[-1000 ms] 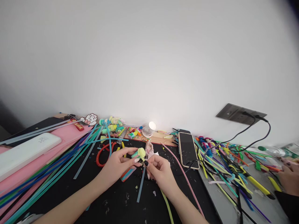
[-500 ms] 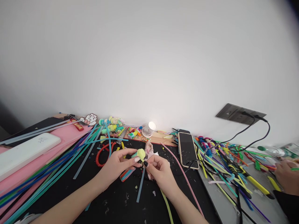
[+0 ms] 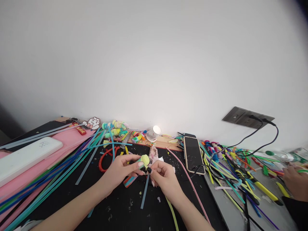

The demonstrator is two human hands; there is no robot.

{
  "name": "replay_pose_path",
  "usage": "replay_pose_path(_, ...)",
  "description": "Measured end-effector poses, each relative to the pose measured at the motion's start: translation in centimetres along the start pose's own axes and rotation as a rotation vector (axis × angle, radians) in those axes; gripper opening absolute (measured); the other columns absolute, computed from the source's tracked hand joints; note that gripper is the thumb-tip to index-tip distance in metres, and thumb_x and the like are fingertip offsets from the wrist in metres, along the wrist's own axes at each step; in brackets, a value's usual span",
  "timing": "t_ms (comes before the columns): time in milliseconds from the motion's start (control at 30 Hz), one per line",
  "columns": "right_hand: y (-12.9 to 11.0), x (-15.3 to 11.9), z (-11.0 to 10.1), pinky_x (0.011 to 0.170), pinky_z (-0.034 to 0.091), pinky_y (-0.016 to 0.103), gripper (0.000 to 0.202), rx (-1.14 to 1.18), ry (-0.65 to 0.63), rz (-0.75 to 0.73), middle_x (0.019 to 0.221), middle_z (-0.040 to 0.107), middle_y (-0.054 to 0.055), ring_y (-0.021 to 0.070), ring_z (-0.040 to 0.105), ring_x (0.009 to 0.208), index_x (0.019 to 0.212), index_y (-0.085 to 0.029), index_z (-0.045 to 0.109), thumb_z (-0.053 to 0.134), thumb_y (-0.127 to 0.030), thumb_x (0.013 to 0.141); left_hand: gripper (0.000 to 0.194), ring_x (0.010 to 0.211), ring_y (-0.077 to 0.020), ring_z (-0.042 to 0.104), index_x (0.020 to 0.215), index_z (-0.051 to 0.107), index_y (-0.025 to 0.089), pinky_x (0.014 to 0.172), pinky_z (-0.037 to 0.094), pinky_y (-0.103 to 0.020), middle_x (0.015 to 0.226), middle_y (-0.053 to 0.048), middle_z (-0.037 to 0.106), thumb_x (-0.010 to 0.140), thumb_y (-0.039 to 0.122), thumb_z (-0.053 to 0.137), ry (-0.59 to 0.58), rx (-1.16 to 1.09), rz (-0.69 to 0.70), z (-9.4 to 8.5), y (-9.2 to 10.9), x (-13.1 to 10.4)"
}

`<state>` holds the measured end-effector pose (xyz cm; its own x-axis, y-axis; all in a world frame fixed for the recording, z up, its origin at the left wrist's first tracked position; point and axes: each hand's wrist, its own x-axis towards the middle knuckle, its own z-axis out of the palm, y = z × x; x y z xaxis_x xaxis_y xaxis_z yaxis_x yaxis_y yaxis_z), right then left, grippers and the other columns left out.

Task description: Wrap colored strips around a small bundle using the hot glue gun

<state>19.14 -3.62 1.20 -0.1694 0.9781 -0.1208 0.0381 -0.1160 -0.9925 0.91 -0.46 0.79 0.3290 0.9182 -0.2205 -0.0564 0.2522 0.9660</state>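
Note:
My left hand [image 3: 126, 166] pinches a small fuzzy yellow-green piece [image 3: 144, 159], rolled into a rounded coil that looks like pipe cleaner. Close beside it, my right hand [image 3: 163, 175] has thumb and forefinger pressed together at the lower edge of the coil, on a short yellow end. A long yellow-green pipe cleaner [image 3: 172, 211] runs out from under the right hand; whether it joins the coil is hidden. Under the hands lie a grey-blue strip [image 3: 144, 192] and a striped bundle [image 3: 131, 180]. Red-handled scissors [image 3: 102, 163] rest left of my left hand.
A paper cup [image 3: 154, 133] stands by the wall, with a phone [image 3: 193, 154] to its right. Long pipe cleaners [image 3: 60, 179] and a white box [image 3: 31, 158] lie at left. Pliers [image 3: 264, 191] sit on the grey table at right, near another person's hand [image 3: 295, 179].
The yellow-green coil has tilted slightly and shifted a little left in my fingers. My right fingertips have moved slightly with it. The other person's hand shifts a little.

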Motion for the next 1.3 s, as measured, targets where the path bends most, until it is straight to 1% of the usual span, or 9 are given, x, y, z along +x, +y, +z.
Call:
replay_pose_path(133,-0.1,-0.1,0.0,0.043,0.025,0.02,0.031,0.023,-0.023,0.002,0.046,0.048,-0.007,0.007,0.036,0.039,0.067,-0.02,0.051,0.069,-0.044,0.072,0.038,0.071,-0.0191,0.074,0.106,0.072,0.013,0.06,0.054,-0.021,0.074,-0.006,0.077,0.076,0.035,0.075,-0.028,-0.034,-0.036,0.0,0.2,-0.1)
replay_pose_path(300,0.0,-0.2,-0.1,0.041,0.024,0.02,0.035,0.069,-0.055,0.006,0.047,0.049,-0.007,0.0073,0.037,0.038,0.067,-0.02,0.051,0.071,-0.049,0.072,0.031,0.064,-0.0169,0.072,0.095,0.075,0.014,0.055,0.052,-0.02,0.073,-0.005,0.075,0.071,0.033,0.08,-0.059,-0.169,-0.06,0.0,0.5,-0.3)
replay_pose_path(433,0.1,-0.1,-0.2,0.041,0.025,0.02,0.037,0.114,-0.101,-0.013,0.047,0.048,-0.007,0.0071,0.036,0.037,0.07,-0.02,0.054,0.074,-0.051,0.07,0.022,0.06,-0.0134,0.07,0.089,0.075,0.013,0.053,0.053,-0.016,0.071,-0.004,0.074,0.073,0.027,0.08,-0.082,-0.273,-0.108,-0.1,0.6,-0.4)
replay_pose_path(567,-0.3,-0.2,-0.3,0.043,0.029,0.022,0.039,0.118,-0.122,-0.017,0.048,0.048,-0.007,0.0078,0.038,0.039,0.069,-0.019,0.056,0.077,-0.052,0.066,0.012,0.056,-0.0119,0.069,0.084,0.072,0.013,0.049,0.053,-0.014,0.064,-0.003,0.072,0.076,0.018,0.078,-0.037,-0.387,-0.18,-0.4,0.4,-0.2)
replay_pose_path(733,-0.9,-0.2,-0.3,0.046,0.029,0.022,0.035,0.067,-0.076,-0.076,0.049,0.047,-0.007,0.0082,0.037,0.042,0.068,-0.019,0.058,0.076,-0.05,0.069,0.007,0.05,-0.011,0.068,0.084,0.067,0.014,0.045,0.053,-0.014,0.062,-0.002,0.069,0.08,0.009,0.072,0.02,-0.509,-0.265,-0.4,0.6,-0.4)
replay_pose_path(833,-1.0,-0.2,-0.4,0.047,0.029,0.023,0.033,0.032,-0.052,-0.102,0.049,0.048,-0.007,0.009,0.037,0.044,0.068,-0.02,0.059,0.074,-0.049,0.07,0.007,0.047,-0.0102,0.067,0.084,0.066,0.014,0.044,0.054,-0.013,0.059,-0.001,0.067,0.084,0.007,0.066,0.027,-0.542,-0.3,-0.3,0.9,-0.6)
replay_pose_path(1100,-0.9,-0.2,-0.4,0.048,0.03,0.022,0.031,0.016,-0.04,-0.107,0.051,0.051,-0.006,0.0099,0.04,0.046,0.07,-0.02,0.06,0.074,-0.047,0.07,0.007,0.047,-0.0096,0.067,0.085,0.068,0.013,0.042,0.054,-0.011,0.059,0.0,0.065,0.083,0.007,0.067,-0.031,-0.583,-0.304,-0.3,0.9,-0.7)
replay_pose_path(1200,-0.9,-0.2,-0.5,0.049,0.031,0.023,0.029,0.01,-0.046,-0.116,0.052,0.052,-0.006,0.0104,0.041,0.047,0.07,-0.02,0.06,0.074,-0.046,0.071,0.008,0.048,-0.0101,0.068,0.084,0.068,0.014,0.042,0.054,-0.012,0.059,0.0,0.067,0.084,0.006,0.066,-0.067,-0.591,-0.299,-0.4,0.9,-0.7)
replay_pose_path(1300,-0.8,-0.2,-0.6,0.049,0.031,0.023,0.029,0.002,-0.045,-0.126,0.052,0.052,-0.006,0.0102,0.041,0.047,0.07,-0.02,0.06,0.074,-0.045,0.072,0.009,0.051,-0.0112,0.07,0.085,0.068,0.014,0.044,0.055,-0.012,0.061,-0.001,0.07,0.085,0.006,0.064,-0.071,-0.586,-0.286,-0.4,0.9,-0.7)
